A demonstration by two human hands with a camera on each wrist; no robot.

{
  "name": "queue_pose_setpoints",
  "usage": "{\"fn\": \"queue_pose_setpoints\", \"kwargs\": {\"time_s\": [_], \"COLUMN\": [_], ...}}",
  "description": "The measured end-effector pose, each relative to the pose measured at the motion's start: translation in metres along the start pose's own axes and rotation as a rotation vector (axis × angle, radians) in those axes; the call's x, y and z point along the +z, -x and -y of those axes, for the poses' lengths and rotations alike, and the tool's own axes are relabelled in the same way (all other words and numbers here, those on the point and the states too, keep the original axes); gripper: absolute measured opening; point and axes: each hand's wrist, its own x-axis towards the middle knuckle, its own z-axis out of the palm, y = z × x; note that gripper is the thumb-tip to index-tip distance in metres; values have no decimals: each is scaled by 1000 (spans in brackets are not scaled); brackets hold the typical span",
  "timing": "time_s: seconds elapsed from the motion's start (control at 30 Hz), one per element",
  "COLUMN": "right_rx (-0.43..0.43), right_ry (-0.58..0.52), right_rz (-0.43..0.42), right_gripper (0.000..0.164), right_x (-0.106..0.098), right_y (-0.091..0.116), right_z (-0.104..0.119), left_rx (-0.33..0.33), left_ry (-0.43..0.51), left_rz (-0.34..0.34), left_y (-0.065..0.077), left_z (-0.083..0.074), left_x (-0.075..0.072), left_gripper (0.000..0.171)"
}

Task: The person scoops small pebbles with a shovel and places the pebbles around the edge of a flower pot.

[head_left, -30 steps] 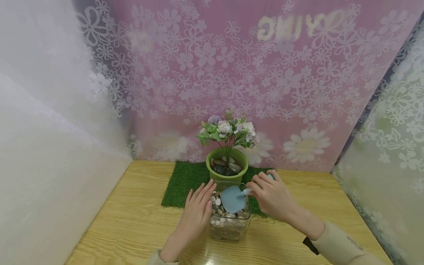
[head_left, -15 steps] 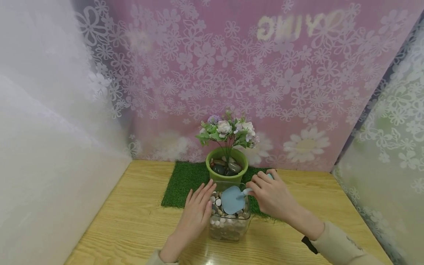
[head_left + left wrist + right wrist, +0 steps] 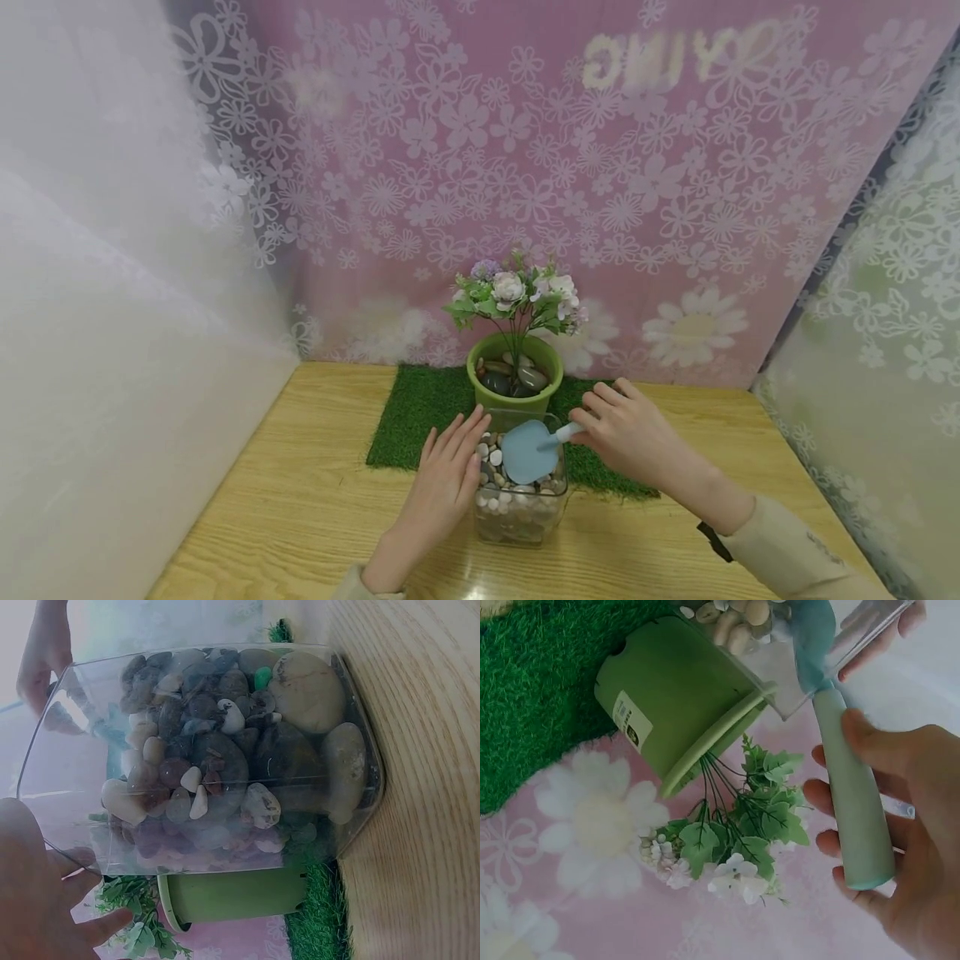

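Observation:
A light blue hand trowel (image 3: 529, 452) lies with its blade on the pebbles (image 3: 497, 457) inside a clear square container (image 3: 519, 530). My right hand (image 3: 633, 437) holds the trowel's pale handle (image 3: 851, 791), the thumb on one side and loosely curled fingers on the other, as the right wrist view shows. With fingers extended, my left hand (image 3: 442, 483) rests against the container's left side near the rim. Through the clear wall in the left wrist view, larger stones (image 3: 307, 690) show beneath smaller pebbles.
Directly behind the container stands a green flowerpot (image 3: 517, 403) with dark stones and artificial flowers (image 3: 510, 290). It sits on a green turf mat (image 3: 420, 417) on the wooden table (image 3: 300, 500). A pink floral curtain (image 3: 450, 167) hangs behind; pale panels flank both sides.
My right hand has shifted slightly right and its grip looks looser, baring more of the trowel's handle. The blade and my left hand stay almost where they were.

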Motion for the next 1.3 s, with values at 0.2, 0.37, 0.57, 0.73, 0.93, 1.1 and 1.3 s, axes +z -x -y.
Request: {"fn": "queue_pose_setpoints", "kwargs": {"time_s": [0.2,0.37,0.57,0.73,0.93,1.1,1.3], "right_rx": [60,28,48,77,79,82,63], "right_ry": [-20,-86,-187,-247,-295,-324,-214], "right_rz": [-27,-8,-32,-54,-39,-7,-70], "right_gripper": [33,28,47,43,31,31,43], "right_x": [0,3,10,14,15,16,6], "right_y": [1,1,5,6,7,13,5], "right_z": [-5,-10,-12,-16,-22,-21,-14], "left_rx": [-10,-19,-29,-25,-27,-26,-11], "left_ry": [31,27,42,40,64,60,56], "left_rz": [4,12,32,19,27,40,13], "left_y": [0,0,-1,-1,-1,-1,0], "left_z": [-1,0,-2,-1,-2,-1,0], "left_x": [-1,0,-2,0,-2,-1,-1], "left_gripper": [52,54,52,52,51,50,51]}}
